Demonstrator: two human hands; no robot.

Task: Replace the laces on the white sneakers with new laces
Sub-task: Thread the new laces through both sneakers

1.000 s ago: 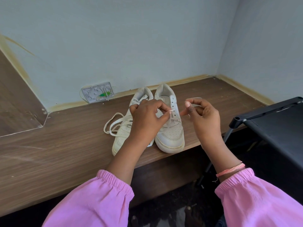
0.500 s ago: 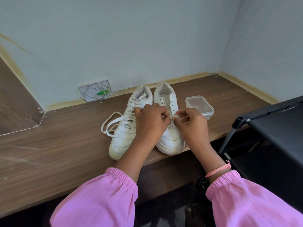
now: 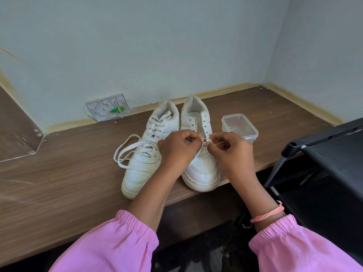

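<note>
Two hands meet over the right sneaker, fingers curled in close. Left hand: grip pinched shut on a thin white lace, which runs down and left out of the pinch across the toe box. Right hand: finger and thumb closed on what looks like the lace tip, with a strand trailing right over the knuckles. The two pinches sit nearly touching, right above the lower eyelets. Key relation: the shoe's long axis runs near to far, toe at the near tabletop edge, heel toward the wall; its two eyelet rows follow that axis, upper holes bare and in plain view beyond the hands. The right hand sits just beside the right-hand row, so it is the nearer one to feed the tip; the left is placed to hold slack or steady. Whether the tip is already through a hole cannot be told, fingers cover it. Judged step: threading low on this shoe, most eyelets yet to fill. Left sneaker, touching its mate, is fully laced, long loose loops spilling left onto the tabletop. Farther out: clear plastic container to the right, near the right hand; black rack at far right; wall plate behind.
</note>
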